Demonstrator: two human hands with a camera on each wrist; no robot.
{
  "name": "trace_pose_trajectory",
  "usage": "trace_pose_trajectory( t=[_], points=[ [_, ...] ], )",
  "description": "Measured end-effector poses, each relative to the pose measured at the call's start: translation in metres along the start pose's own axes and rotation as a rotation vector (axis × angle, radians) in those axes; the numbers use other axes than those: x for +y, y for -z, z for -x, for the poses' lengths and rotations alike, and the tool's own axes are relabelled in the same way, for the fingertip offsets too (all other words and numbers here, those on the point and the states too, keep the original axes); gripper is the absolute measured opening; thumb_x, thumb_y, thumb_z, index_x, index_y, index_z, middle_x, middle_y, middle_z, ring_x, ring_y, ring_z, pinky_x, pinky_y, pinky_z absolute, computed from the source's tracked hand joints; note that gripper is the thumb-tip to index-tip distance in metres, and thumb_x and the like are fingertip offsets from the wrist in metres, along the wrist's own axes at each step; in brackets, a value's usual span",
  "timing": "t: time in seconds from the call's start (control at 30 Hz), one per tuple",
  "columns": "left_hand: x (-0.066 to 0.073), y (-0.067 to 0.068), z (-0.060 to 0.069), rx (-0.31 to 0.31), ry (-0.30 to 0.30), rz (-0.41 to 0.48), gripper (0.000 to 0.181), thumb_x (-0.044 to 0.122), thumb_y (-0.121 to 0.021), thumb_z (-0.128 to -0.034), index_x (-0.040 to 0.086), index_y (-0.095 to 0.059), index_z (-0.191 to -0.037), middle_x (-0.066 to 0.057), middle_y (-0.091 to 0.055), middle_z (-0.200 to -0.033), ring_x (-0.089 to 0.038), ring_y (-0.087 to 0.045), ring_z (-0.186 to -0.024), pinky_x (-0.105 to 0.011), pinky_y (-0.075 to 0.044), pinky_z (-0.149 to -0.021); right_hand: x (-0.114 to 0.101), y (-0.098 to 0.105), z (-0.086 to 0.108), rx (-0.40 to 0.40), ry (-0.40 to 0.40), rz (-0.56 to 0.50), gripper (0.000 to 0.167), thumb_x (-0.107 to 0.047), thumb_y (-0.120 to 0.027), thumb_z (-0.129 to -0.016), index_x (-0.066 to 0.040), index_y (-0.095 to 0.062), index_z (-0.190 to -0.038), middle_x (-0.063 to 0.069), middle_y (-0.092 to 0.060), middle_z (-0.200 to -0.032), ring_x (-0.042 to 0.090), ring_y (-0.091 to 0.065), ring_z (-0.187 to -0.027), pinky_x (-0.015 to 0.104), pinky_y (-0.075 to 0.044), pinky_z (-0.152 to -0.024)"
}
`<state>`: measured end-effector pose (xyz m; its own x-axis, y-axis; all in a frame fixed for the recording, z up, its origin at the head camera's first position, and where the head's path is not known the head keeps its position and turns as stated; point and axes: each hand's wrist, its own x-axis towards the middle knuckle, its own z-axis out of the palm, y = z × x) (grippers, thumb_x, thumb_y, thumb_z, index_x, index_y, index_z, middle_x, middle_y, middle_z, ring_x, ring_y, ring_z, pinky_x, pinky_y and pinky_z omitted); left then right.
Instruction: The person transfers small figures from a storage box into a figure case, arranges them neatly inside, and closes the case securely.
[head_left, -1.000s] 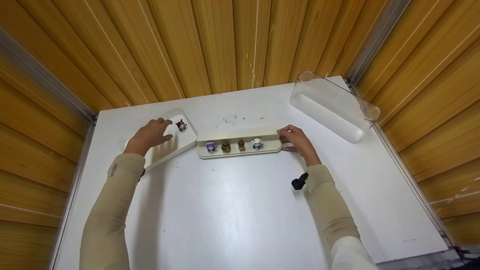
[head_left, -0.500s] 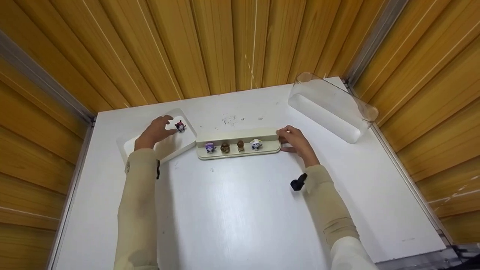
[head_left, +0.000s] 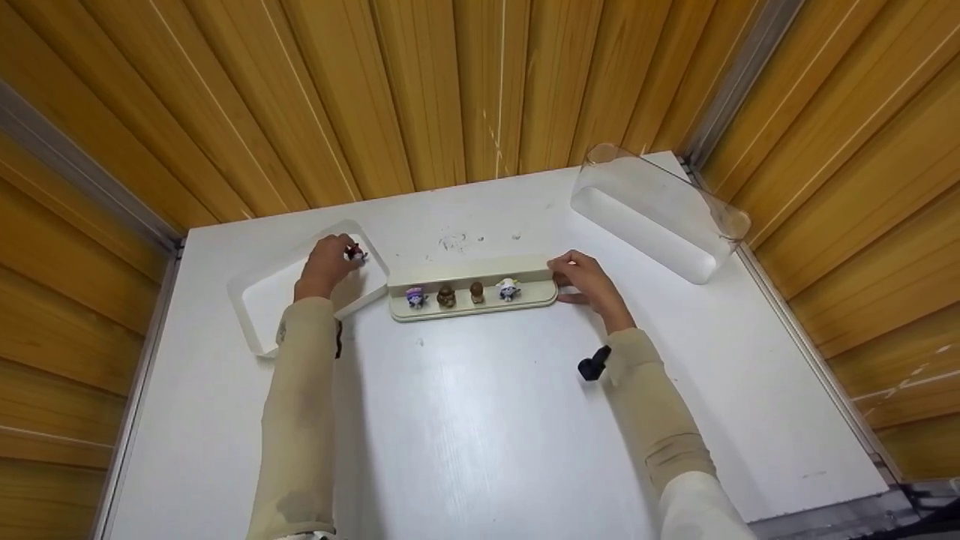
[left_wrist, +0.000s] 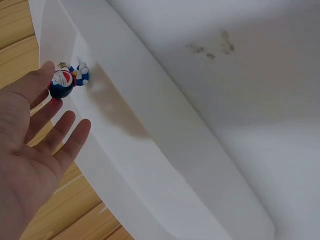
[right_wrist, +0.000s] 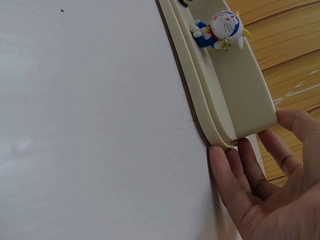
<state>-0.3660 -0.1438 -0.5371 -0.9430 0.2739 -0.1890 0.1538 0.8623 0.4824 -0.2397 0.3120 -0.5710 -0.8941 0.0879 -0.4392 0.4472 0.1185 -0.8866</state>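
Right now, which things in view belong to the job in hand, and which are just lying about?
In the job, apparently:
figurine pinched by the left hand
white tray around it
cream stand, right hand gripping its end
four figurines on the stand

Probably just lying about:
clear cover, untouched at far right

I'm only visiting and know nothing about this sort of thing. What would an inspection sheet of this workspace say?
Surface: white table, small dark marks behind the stand.
Job's things: dark-headed figurine within the white tray; cream stand bearing a purple-topped figurine, two brown figurines and a white-hooded figurine.
Clutter: nothing seen, beyond a clear cover set apart at far right.
Grippers: human hands; left hand pinches the dark-headed figurine, right hand grips the stand's right end.
Cables: nothing seen for certain; the lower right corner is unclear.
Surroundings: wood-look panels, metal strips.
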Motion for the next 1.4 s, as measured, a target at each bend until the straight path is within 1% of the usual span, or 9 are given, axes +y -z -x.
trace_pose_trajectory(
  t=[0.13, 0.2, 0.33, 0.53, 0.7, 0.83, 0.97, 1.2, 1.4],
  points=[
    [0.002, -0.006, -0.003, 0.079, 0.006, 0.012, 0.025, 0.002, -0.066, -0.0970, -0.008, -0.063, -0.120, -0.025, -0.062, -0.118, -0.033, -0.055, -0.103, -0.049, -0.048, -0.097, -0.001, 0.001, 0.000, 0.000, -0.014, -0.009, 0.035, -0.038, -0.065, -0.099, -0.009, -0.057, -0.118, 0.017, -0.063, -0.131, 0.029, -0.063, -0.117, 0.043, -0.058, -0.092],
    [0.004, -0.009, -0.005, 0.112, 0.025, 0.030, 0.021, 0.001, -0.065, -0.0965, -0.008, -0.065, -0.116, -0.025, -0.065, -0.115, -0.032, -0.057, -0.099, -0.048, -0.050, -0.093, -0.001, 0.000, 0.001, 0.009, -0.015, -0.010, 0.033, -0.038, -0.066, -0.099, -0.011, -0.058, -0.115, 0.016, -0.063, -0.129, 0.028, -0.064, -0.115, 0.042, -0.059, -0.090],
    [0.007, -0.013, -0.006, 0.170, 0.071, 0.053, 0.016, 0.001, -0.066, -0.0952, -0.007, -0.066, -0.110, -0.023, -0.067, -0.108, -0.031, -0.060, -0.093, -0.047, -0.052, -0.088, -0.007, -0.001, 0.003, -0.013, -0.042, -0.033, 0.033, -0.033, -0.064, -0.100, -0.007, -0.057, -0.118, 0.020, -0.060, -0.134, 0.032, -0.061, -0.120, 0.048, -0.055, -0.097],
    [0.010, -0.017, -0.009, 0.228, 0.127, 0.017, 0.009, 0.002, -0.068, -0.0939, -0.004, -0.067, -0.099, -0.020, -0.069, -0.100, -0.031, -0.062, -0.088, -0.047, -0.054, -0.081, -0.008, -0.001, 0.000, -0.036, -0.047, -0.034, 0.033, -0.030, -0.061, -0.102, -0.004, -0.055, -0.122, 0.022, -0.057, -0.138, 0.036, -0.058, -0.126, 0.053, -0.052, -0.100],
    [0.017, -0.015, -0.013, 0.223, 0.167, 0.018, 0.009, 0.000, -0.063, -0.0944, -0.005, -0.070, -0.091, -0.021, -0.070, -0.095, -0.029, -0.060, -0.082, -0.045, -0.052, -0.078, -0.001, 0.000, -0.005, -0.023, -0.025, -0.039, 0.035, -0.034, -0.064, -0.100, -0.007, -0.056, -0.122, 0.020, -0.059, -0.136, 0.034, -0.059, -0.123, 0.051, -0.053, -0.098],
    [0.021, -0.014, -0.016, 0.239, 0.177, 0.003, 0.014, -0.003, -0.060, -0.0933, -0.008, -0.073, -0.095, -0.025, -0.072, -0.102, -0.035, -0.066, -0.091, -0.048, -0.054, -0.085, 0.002, 0.000, -0.005, 0.002, -0.014, -0.029, 0.036, -0.038, -0.067, -0.098, -0.010, -0.058, -0.119, 0.017, -0.062, -0.131, 0.030, -0.062, -0.118, 0.046, -0.057, -0.094],
    [0.023, -0.014, -0.017, 0.238, 0.188, -0.015, 0.017, -0.006, -0.058, -0.0934, -0.011, -0.072, -0.101, -0.027, -0.071, -0.106, -0.040, -0.068, -0.101, -0.050, -0.055, -0.090, 0.002, -0.002, -0.003, 0.014, 0.004, -0.013, 0.035, -0.039, -0.068, -0.097, -0.010, -0.060, -0.117, 0.014, -0.065, -0.125, 0.027, -0.065, -0.113, 0.042, -0.059, -0.089],
    [0.028, -0.008, -0.012, 0.153, 0.187, -0.050, 0.024, -0.009, -0.058, -0.0943, -0.014, -0.066, -0.116, -0.031, -0.066, -0.115, -0.043, -0.066, -0.108, -0.051, -0.055, -0.091, 0.001, -0.003, 0.000, 0.008, 0.030, 0.014, 0.035, -0.039, -0.066, -0.099, -0.009, -0.060, -0.117, 0.015, -0.066, -0.122, 0.026, -0.066, -0.109, 0.040, -0.060, -0.086],
    [0.031, -0.004, -0.010, 0.075, 0.201, -0.076, 0.026, -0.009, -0.053, -0.0973, -0.014, -0.063, -0.121, -0.031, -0.065, -0.118, -0.041, -0.066, -0.110, -0.052, -0.055, -0.091, 0.001, 0.000, -0.001, -0.002, -0.005, -0.003, 0.034, -0.037, -0.066, -0.099, -0.009, -0.059, -0.118, 0.016, -0.064, -0.127, 0.029, -0.063, -0.114, 0.046, -0.056, -0.095]
  ],
)
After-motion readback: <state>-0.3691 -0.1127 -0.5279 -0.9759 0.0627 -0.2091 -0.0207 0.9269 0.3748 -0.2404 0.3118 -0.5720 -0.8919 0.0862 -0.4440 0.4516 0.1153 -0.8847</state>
